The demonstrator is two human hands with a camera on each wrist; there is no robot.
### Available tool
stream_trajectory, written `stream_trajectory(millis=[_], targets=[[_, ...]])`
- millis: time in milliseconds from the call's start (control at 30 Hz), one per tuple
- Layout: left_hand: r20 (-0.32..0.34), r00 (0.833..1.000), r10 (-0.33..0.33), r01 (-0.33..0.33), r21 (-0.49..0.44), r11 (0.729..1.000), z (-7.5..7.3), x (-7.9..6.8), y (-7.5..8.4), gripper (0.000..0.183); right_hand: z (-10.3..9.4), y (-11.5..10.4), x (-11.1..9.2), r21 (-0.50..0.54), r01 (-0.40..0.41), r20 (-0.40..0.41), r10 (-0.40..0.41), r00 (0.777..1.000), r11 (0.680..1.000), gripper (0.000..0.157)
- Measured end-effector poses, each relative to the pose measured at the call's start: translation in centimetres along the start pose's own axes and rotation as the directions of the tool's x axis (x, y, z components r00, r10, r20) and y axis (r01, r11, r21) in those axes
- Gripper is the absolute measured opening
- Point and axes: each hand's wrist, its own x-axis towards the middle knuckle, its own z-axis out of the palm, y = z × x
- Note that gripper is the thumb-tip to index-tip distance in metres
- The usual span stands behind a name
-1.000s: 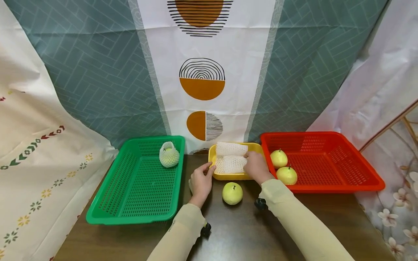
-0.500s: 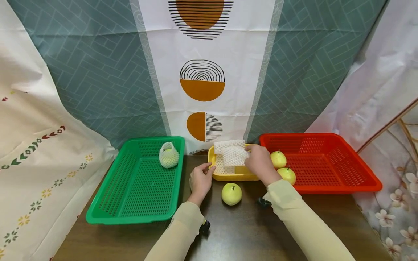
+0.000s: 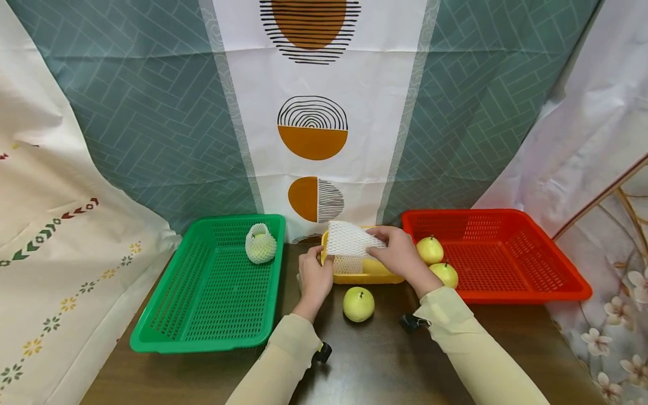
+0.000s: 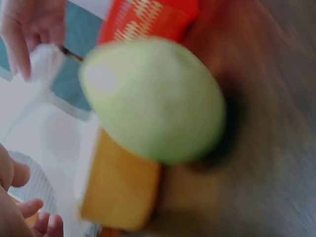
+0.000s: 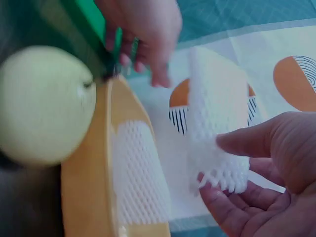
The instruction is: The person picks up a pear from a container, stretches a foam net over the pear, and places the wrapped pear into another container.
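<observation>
My right hand [image 3: 397, 252] pinches a white foam net sleeve [image 3: 348, 239] near one end and holds it raised over the yellow tray [image 3: 367, 279]. In the right wrist view the sleeve [image 5: 219, 113] stands between thumb and fingers. Beside the tray's left end is my left hand [image 3: 315, 274]; its fingers are apart and hold nothing in the left wrist view, where the hand [image 4: 19, 207] shows at the lower left. Another foam net [image 5: 140, 170] lies in the tray. A yellow-green pear [image 3: 358, 304] sits on the table in front of the tray, between my forearms.
A green basket [image 3: 228, 298] on the left contains one pear in a foam net [image 3: 260, 245]. To the right is a red basket [image 3: 496, 264] with two bare pears, one a rear pear [image 3: 430, 250]. A patterned curtain [image 3: 311, 73] hangs behind the table.
My right hand has lifted the foam net sleeve out of the yellow tray and moved it up and left toward my left hand. The left hand has come off the tray's rim.
</observation>
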Motion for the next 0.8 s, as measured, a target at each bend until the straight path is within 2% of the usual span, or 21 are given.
stream_trajectory(millis=[67,167,233,367,533,633,800], targets=[[-0.008,1.000,0.023,-0.023,-0.085,0.996,-0.4,-0.1,1.1,0.030,0.2,-0.2,-0.2,0.099,0.016,0.007,-0.016,1.000,0.995,0.037],[0.005,0.998,0.059,-0.057,-0.219,0.974,-1.0,-0.2,2.6,0.022,0.6,-0.5,-0.5,0.247,0.017,0.041,-0.028,0.999,0.969,0.035],[0.033,0.997,0.070,-0.057,-0.296,0.954,-1.4,-0.4,3.3,0.019,0.9,-0.8,-0.8,0.328,0.011,0.075,-0.037,0.996,0.945,0.035],[0.119,0.986,0.117,-0.058,-0.414,0.909,-2.0,-1.0,4.3,0.018,1.4,-1.6,-1.5,0.396,0.006,0.121,-0.058,0.991,0.918,0.032],[0.182,0.959,0.216,-0.126,-0.411,0.903,-2.6,-1.8,5.1,0.019,1.7,-2.6,-2.1,0.421,-0.034,0.115,-0.017,0.993,0.906,0.033],[0.217,0.946,0.239,-0.129,-0.422,0.897,-3.7,-2.7,6.5,0.023,1.8,-2.7,-2.2,0.447,-0.056,0.090,0.017,0.996,0.893,0.031],[0.264,0.926,0.270,-0.128,-0.455,0.881,-5.1,-4.0,8.3,0.023,2.1,-2.3,-2.2,0.508,-0.056,0.087,0.013,0.996,0.860,0.037]])
